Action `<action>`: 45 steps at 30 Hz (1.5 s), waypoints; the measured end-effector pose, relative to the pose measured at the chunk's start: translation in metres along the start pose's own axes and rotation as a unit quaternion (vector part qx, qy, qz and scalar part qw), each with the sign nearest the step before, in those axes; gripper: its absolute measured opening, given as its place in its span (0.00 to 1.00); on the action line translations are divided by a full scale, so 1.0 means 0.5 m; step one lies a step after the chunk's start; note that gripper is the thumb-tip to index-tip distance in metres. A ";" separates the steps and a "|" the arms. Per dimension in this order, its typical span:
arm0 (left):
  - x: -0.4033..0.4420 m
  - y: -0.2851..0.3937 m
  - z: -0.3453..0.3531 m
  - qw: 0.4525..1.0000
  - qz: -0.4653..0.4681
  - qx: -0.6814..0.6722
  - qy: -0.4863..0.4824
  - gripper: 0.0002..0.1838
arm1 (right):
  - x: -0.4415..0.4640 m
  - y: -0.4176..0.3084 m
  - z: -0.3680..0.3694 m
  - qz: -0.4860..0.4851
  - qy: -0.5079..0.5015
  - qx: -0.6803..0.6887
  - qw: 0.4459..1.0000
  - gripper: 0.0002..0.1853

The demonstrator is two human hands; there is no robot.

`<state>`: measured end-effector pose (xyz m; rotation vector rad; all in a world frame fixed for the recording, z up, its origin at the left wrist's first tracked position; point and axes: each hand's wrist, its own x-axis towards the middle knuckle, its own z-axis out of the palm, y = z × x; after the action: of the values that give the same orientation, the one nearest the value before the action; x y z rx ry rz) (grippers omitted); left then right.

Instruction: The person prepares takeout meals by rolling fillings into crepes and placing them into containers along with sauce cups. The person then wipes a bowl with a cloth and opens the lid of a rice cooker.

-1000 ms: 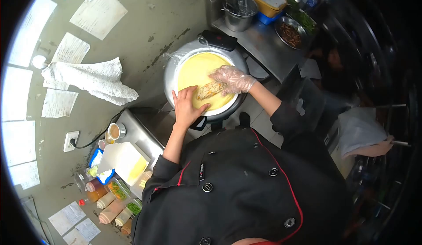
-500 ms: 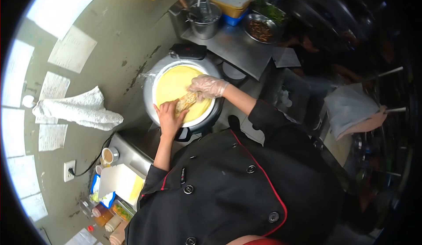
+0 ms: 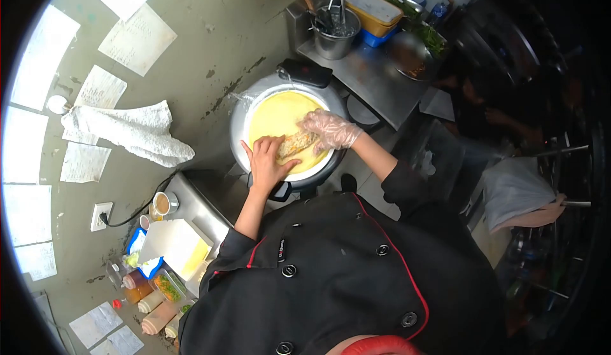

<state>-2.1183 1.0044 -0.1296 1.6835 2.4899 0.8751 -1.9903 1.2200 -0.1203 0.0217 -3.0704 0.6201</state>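
A round yellow sheet (image 3: pixel 272 114) lies on a white round surface (image 3: pixel 252 108) on top of a silver pot-like appliance (image 3: pixel 238 123). Across the sheet stretches a strip of crumbly, pale filling (image 3: pixel 296 144) with orange bits. My bare left hand (image 3: pixel 267 161) rests at its left end, fingers spread and thumb apart. At the other end, my right hand (image 3: pixel 331 130), in a clear plastic glove, cups the filling with fingers and thumb apart. Its fingertips are partly hidden by the glove's glare.
A steel counter (image 3: pixel 363 69) behind holds a utensil pot (image 3: pixel 334 40), a yellow tub (image 3: pixel 374 8) and a metal bowl (image 3: pixel 407 55). Left are a hanging white towel (image 3: pixel 127 129), a plugged cord, a cup (image 3: pixel 165 203) and sauce bottles (image 3: pixel 159 317). A white bag (image 3: pixel 519 186) hangs right.
The view has shifted, so everything sits further right. My right hand's fingers have spread from a tighter bunch over the filling. My left hand stays at the filling's left end.
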 end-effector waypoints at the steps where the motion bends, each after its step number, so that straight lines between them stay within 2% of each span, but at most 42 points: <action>1: -0.003 0.001 -0.001 1.000 0.004 -0.001 -0.004 0.35 | -0.001 0.003 0.005 0.000 0.004 0.002 1.000 0.43; 5: -0.004 0.002 0.004 1.000 -0.007 -0.010 -0.003 0.35 | 0.002 0.009 0.019 0.004 0.012 0.029 0.999 0.31; 6: -0.001 0.004 0.004 1.000 -0.008 -0.016 0.002 0.32 | 0.000 0.009 0.021 -0.010 0.022 0.044 0.999 0.35; 8: 0.010 -0.005 0.014 1.000 -0.004 -0.010 0.018 0.31 | 0.015 0.032 0.034 0.020 0.008 0.187 0.982 0.34; 10: 0.004 -0.009 0.018 1.000 0.001 -0.008 0.027 0.28 | 0.015 0.039 0.042 0.005 -0.023 0.083 0.996 0.34; 13: 0.002 -0.013 0.021 1.000 0.011 -0.011 0.022 0.30 | 0.010 0.001 0.005 0.006 -0.027 0.012 1.000 0.38; 15: -0.003 -0.010 0.020 1.000 0.008 -0.010 0.019 0.33 | 0.007 -0.012 -0.007 -0.032 0.005 -0.001 0.999 0.43; 19: -0.012 -0.010 0.029 1.000 -0.008 -0.008 0.009 0.40 | 0.014 -0.037 0.014 -0.007 0.021 -0.095 0.995 0.43; 20: -0.008 -0.001 0.023 1.000 -0.024 -0.012 0.001 0.41 | 0.013 -0.046 0.022 -0.001 0.089 -0.106 0.990 0.33; 23: -0.003 0.005 0.006 0.998 -0.047 -0.029 -0.024 0.41 | 0.019 -0.045 0.035 0.019 0.101 -0.060 0.993 0.31; 27: -0.015 -0.026 -0.009 0.998 -0.034 -0.053 -0.026 0.42 | 0.015 -0.054 0.024 0.020 0.090 -0.051 0.994 0.38; 28: -0.016 -0.029 -0.011 0.998 -0.029 -0.047 -0.031 0.41 | 0.020 -0.063 0.018 0.036 0.058 -0.058 0.996 0.43; 31: -0.020 -0.042 -0.017 0.999 -0.002 -0.035 0.029 0.40 | 0.025 -0.082 0.028 -0.020 0.127 -0.043 0.991 0.43; 32: -0.019 -0.054 -0.026 0.998 0.003 -0.018 0.053 0.35 | 0.023 -0.099 0.026 -0.033 0.138 -0.057 0.988 0.40; 35: -0.006 -0.114 -0.056 0.969 -0.018 0.013 0.245 0.33 | 0.055 -0.108 0.070 -0.086 0.186 -0.017 0.979 0.36; 36: 0.000 -0.140 -0.066 0.940 -0.049 0.043 0.336 0.34 | 0.058 -0.113 0.073 -0.088 0.188 0.015 0.978 0.24; 37: 0.006 -0.170 -0.080 0.899 -0.080 0.075 0.423 0.36 | 0.061 -0.113 0.073 -0.077 0.161 0.036 0.983 0.20; 39: 0.014 -0.225 -0.125 0.821 -0.161 0.200 0.510 0.42 | 0.074 -0.111 0.077 -0.059 0.104 0.078 0.990 0.13; 40: 0.018 -0.253 -0.148 0.797 -0.177 0.212 0.537 0.43 | 0.076 -0.112 0.087 -0.066 0.166 0.083 0.980 0.09; 42: 0.027 -0.305 -0.181 0.754 -0.206 0.228 0.581 0.45 | 0.084 -0.111 0.084 -0.053 0.119 0.052 0.990 0.11; 43: 0.029 -0.334 -0.190 0.758 -0.214 0.229 0.572 0.46 | 0.077 -0.113 0.081 -0.040 0.095 0.037 0.994 0.12; 45: 0.036 -0.377 -0.204 0.765 -0.230 0.233 0.555 0.49 | 0.062 -0.118 0.070 -0.070 0.161 -0.010 0.984 0.21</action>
<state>-2.3183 0.9248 -0.1232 0.3594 3.8608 1.5743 -2.0204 1.1516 -0.1293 0.1231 -2.7345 0.5276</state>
